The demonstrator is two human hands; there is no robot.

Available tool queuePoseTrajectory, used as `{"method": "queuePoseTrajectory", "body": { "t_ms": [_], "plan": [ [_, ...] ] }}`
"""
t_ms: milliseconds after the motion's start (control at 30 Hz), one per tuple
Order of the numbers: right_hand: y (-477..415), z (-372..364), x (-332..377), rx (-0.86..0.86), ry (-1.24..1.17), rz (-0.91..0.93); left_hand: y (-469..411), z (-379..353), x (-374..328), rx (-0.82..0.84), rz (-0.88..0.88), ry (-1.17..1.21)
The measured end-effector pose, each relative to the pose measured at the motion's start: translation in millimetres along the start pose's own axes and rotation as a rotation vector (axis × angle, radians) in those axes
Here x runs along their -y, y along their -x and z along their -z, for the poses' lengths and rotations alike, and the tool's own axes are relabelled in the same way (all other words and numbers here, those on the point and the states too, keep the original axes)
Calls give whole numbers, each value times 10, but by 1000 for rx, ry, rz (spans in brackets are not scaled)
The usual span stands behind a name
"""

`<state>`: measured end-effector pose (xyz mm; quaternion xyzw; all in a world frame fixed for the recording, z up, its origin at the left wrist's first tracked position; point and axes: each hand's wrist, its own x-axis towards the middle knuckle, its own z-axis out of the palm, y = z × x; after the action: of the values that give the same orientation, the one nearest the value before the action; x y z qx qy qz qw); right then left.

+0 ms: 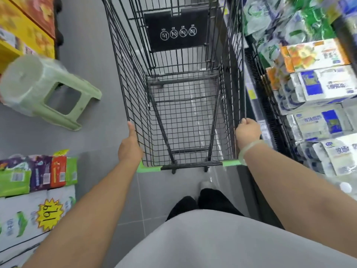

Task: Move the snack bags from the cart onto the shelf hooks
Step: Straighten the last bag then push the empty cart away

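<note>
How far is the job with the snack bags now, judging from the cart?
Done, it seems: the cart holds no snack bags. In hand: the left hand and right hand each grip a side rim of the cart, no bag. Left: nothing visible to move; no shelf hooks are in view, so hung bags cannot be confirmed.

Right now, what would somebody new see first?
A big black wire cart fills the middle, and it looks empty. The left grip and right grip hold its side rims, lower in the view. A green stool stands on the floor at left, and white-and-blue packs pile up on the right.
</note>
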<state>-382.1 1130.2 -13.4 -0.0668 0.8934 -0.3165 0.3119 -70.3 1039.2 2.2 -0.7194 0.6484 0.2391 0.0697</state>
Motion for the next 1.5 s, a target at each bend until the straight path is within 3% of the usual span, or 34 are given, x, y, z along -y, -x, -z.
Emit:
{"method": "queuePoseTrajectory", "body": {
  "t_ms": [167, 367, 633, 867, 1000, 1133, 1233, 1367, 1500],
  "plan": [
    [-651, -66, 776, 134, -9, 35, -626, 197, -548, 5, 49, 65],
    [-1130, -287, 1433, 46, 97, 130, -1637, 551, -1092, 18, -15, -27],
    [-1970, -721, 2568, 116, 280, 195, -3065, 1104, -1744, -6, -8, 57],
    [-2594, -1070, 3247, 181, 534, 280, -3538, 1102, -2580, 150, -76, -234],
    [-2912, -1196, 3676, 258, 547, 329, -3632, 931, -3037, 346, -178, -197],
    [-3174, -1328, 4095, 243, 523, 297, -4017, 1013, -3294, 253, -223, 57],
    [-3294, -1406, 4296, 239, 574, 296, -4234, 1107, -3451, 269, -157, 225],
    [-3386, -1420, 4416, 244, 573, 307, -4429, 1231, -3610, 337, -188, 203],
    [-3358, -1318, 4298, 409, 289, 146, -4631, 1358, -3819, 462, -256, -3]
  ]
}}
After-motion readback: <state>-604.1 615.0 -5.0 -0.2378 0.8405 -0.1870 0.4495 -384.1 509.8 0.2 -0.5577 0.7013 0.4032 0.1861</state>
